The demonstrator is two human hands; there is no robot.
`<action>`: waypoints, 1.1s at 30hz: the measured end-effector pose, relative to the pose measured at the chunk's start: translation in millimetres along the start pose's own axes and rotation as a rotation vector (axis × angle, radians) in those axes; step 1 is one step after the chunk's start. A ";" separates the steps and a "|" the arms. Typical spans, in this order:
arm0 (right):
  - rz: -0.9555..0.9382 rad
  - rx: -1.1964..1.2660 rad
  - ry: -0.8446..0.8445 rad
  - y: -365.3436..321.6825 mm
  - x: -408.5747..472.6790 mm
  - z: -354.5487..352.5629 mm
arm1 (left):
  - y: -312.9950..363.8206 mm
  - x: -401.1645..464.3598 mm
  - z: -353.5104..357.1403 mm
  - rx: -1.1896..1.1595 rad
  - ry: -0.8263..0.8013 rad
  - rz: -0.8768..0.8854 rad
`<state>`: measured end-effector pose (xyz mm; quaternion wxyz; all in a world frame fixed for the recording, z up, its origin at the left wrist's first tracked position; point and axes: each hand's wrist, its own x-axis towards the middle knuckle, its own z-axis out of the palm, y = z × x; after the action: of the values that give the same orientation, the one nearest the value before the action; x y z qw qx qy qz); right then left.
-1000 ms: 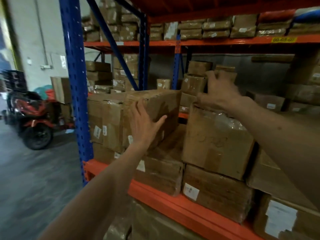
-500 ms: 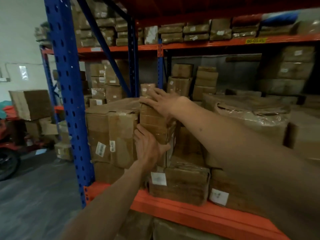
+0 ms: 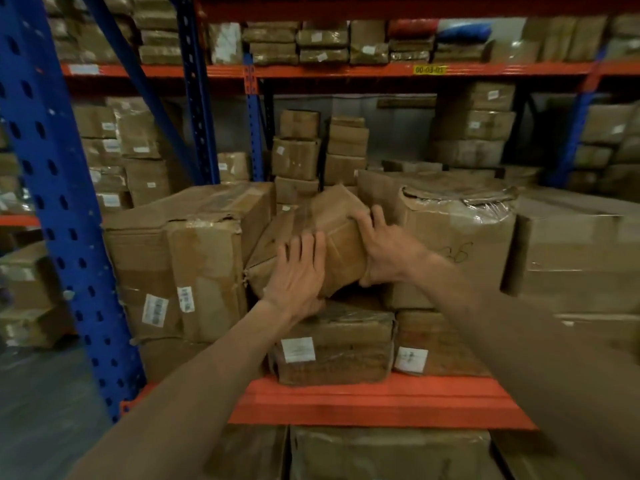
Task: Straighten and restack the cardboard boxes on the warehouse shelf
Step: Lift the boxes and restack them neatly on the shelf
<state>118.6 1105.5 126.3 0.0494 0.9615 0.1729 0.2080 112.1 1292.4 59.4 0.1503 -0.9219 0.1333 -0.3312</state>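
A small taped cardboard box (image 3: 329, 223) sits tilted in the gap between two bigger boxes on the orange shelf (image 3: 374, 400). My left hand (image 3: 298, 275) lies on its front left face and lower edge. My right hand (image 3: 384, 251) grips its right side, thumb under the corner. A large worn box (image 3: 194, 258) stands to the left and a plastic-wrapped box (image 3: 460, 237) to the right. The tilted box rests above a flat labelled box (image 3: 332, 344).
A blue rack upright (image 3: 59, 216) stands at the left, close to my left arm. Another labelled box (image 3: 436, 344) lies at the lower right, with more boxes (image 3: 575, 251) further right. Stacks of cartons (image 3: 298, 150) fill the back and the upper shelf (image 3: 346, 69).
The view has swung right and closer. My right hand came off the box top and now grips its right side; the small box has tipped to a tilt between both hands.
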 end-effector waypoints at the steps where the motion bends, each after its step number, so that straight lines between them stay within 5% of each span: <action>1: 0.027 0.034 0.006 -1.0 -8.0 18.4 | -4.7 -1.8 6.8 0.037 0.007 0.065; 7: 0.083 0.060 -0.049 -5.8 -28.5 71.2 | -19.3 5.6 21.8 0.096 -0.164 0.383; 11: -0.075 -0.420 0.027 -3.9 -19.9 60.6 | -54.1 25.6 5.1 -0.202 -0.392 0.211; 15: -0.136 -0.405 -0.008 6.1 -17.5 65.2 | -62.9 20.8 12.6 -0.121 -0.482 0.117; 23: -0.209 -0.524 -0.102 10.2 -13.7 51.7 | -58.8 16.4 16.4 -0.157 -0.371 0.183; 28: -0.171 -0.300 -0.161 8.6 9.9 4.5 | -70.9 8.8 0.4 -0.329 -0.413 0.153; 33: -0.307 -0.217 -0.060 -19.9 46.3 -33.9 | -84.3 -30.4 -13.1 -0.377 -0.007 0.125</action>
<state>137.8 1141.2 171.5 0.1890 0.9186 0.2927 0.1868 93.2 1377.9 82.5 -0.0043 -0.9248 0.2494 -0.2873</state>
